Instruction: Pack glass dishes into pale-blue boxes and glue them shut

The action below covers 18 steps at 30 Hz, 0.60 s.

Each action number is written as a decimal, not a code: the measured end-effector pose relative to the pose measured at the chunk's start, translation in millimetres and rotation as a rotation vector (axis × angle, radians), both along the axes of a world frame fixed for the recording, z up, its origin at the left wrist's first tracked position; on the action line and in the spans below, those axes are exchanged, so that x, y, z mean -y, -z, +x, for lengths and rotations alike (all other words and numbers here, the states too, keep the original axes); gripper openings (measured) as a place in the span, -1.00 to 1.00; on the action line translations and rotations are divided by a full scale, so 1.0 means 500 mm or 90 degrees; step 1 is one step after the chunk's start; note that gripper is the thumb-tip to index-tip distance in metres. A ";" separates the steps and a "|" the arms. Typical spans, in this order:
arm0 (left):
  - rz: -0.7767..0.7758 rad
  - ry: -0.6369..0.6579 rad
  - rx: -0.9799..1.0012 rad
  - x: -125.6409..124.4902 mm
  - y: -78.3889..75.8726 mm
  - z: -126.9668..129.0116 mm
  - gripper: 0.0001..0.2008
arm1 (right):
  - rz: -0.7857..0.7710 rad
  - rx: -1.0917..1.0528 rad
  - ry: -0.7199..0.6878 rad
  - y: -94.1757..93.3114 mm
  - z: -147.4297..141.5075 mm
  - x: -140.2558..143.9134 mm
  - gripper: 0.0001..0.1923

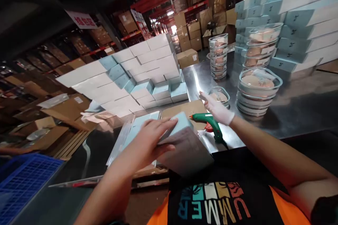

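Note:
My left hand (151, 139) presses down on a light blue box (182, 140) held against my body at the near edge of the metal table (290, 105). My right hand (216, 109), in a white glove, reaches out with fingers spread above a green glue gun (211, 123). It points toward a single clear round dish (219, 95) with a beige pad inside, without touching it. A flat cardboard sheet (185, 110) lies under the glue gun's nozzle.
Stacks of clear round dishes (260, 91) (218, 56) stand on the table's right. Light blue and white boxes are piled at back left (137, 74) and far right (298, 14). A blue plastic crate (23, 179) sits at lower left. Cardboard cartons and warehouse racks fill the background.

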<state>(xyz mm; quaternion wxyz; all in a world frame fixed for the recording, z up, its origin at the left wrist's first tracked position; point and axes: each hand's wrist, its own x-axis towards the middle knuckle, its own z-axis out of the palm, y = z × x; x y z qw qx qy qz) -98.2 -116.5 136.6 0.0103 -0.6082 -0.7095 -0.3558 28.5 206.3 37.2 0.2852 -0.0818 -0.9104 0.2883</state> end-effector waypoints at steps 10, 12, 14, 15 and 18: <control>0.617 -0.383 0.504 -0.018 0.213 -0.061 -0.14 | 0.036 0.027 0.282 0.094 0.016 -0.172 -0.80; 0.535 -0.379 0.577 -0.040 0.281 -0.053 -0.09 | 0.012 -0.025 0.321 0.064 0.023 -0.165 -0.79; 0.468 -0.341 0.583 -0.056 0.330 -0.040 0.01 | -0.022 -0.094 0.349 0.017 0.042 -0.157 -0.77; 0.443 -0.324 0.582 -0.062 0.346 -0.033 0.07 | -0.036 -0.133 0.355 -0.011 0.058 -0.150 -0.77; 0.391 -0.319 0.594 -0.073 0.367 -0.021 0.17 | -0.073 -0.303 0.334 -0.105 0.125 -0.111 -0.81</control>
